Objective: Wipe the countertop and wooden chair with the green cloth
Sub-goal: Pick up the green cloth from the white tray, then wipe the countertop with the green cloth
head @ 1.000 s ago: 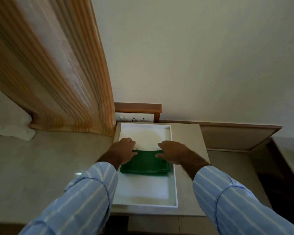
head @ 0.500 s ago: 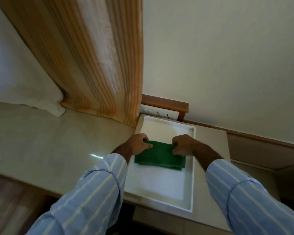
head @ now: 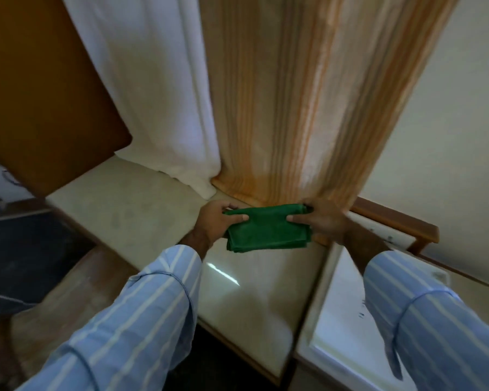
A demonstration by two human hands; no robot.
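Observation:
A folded green cloth [head: 268,228] hangs in the air above the pale beige countertop [head: 141,218], held flat between both hands. My left hand [head: 219,221] grips its left edge and my right hand [head: 323,221] grips its right edge, thumbs on top. The countertop runs from the middle of the view to the left, glossy with a light reflection near its front edge. No wooden chair can be made out with certainty; a blurred wooden surface [head: 68,289] lies at the lower left.
An orange striped curtain [head: 308,108] and a white curtain [head: 158,88] hang down onto the countertop's back. A white tray [head: 308,331] sits at the lower right beside a socket strip [head: 384,235] and wooden ledge. A brown board [head: 40,94] leans at the upper left.
Both hands have lifted the green cloth out of the white tray and carried it left over the countertop. The view has swung left, so the tray now sits at the lower right.

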